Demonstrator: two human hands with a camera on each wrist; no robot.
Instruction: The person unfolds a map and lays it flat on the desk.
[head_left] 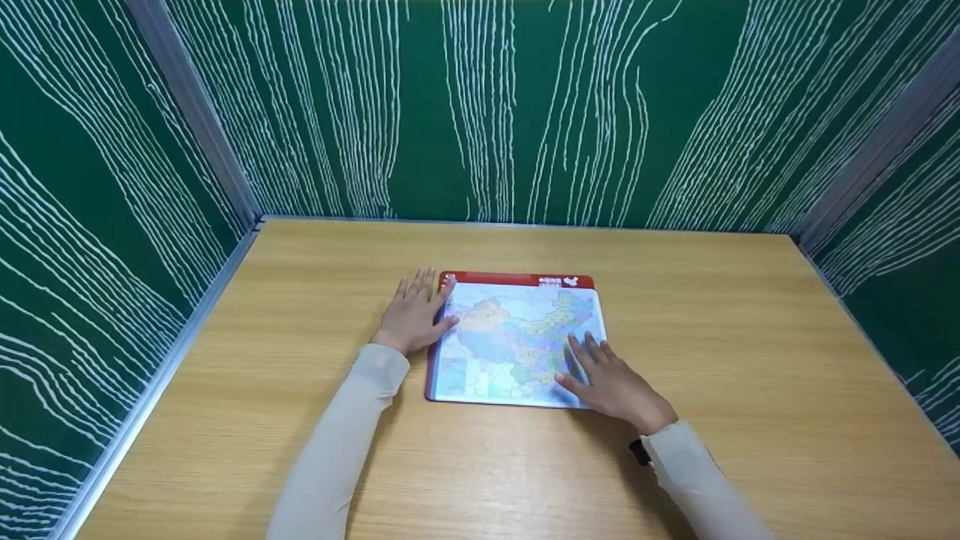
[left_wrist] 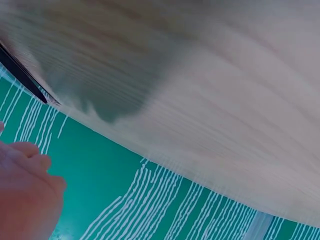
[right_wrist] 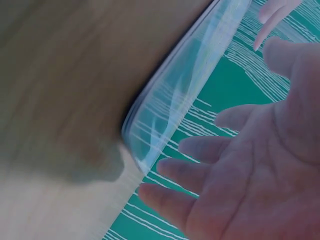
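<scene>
A flat board printed with a colourful map [head_left: 502, 337] lies on the table, with a red band along its far edge. My left hand [head_left: 411, 313] is at its left edge, fingers spread, with the thumb and index finger over the map. Over the lower right part of the map is my right hand [head_left: 616, 386], its fingers spread and nearly straight. In the right wrist view the palm of the right hand [right_wrist: 255, 170] shows beside the board's glossy edge [right_wrist: 170, 90]. The left wrist view catches only part of the left hand [left_wrist: 27, 192]. Whether either hand touches the board I cannot tell.
The wood-grain table [head_left: 495, 472] stretches out around the board. Green panels [head_left: 420, 150] with wavy white lines stand at the back and both sides, joined by grey posts [head_left: 202, 112]. A dark band [head_left: 640, 452] shows at the right wrist.
</scene>
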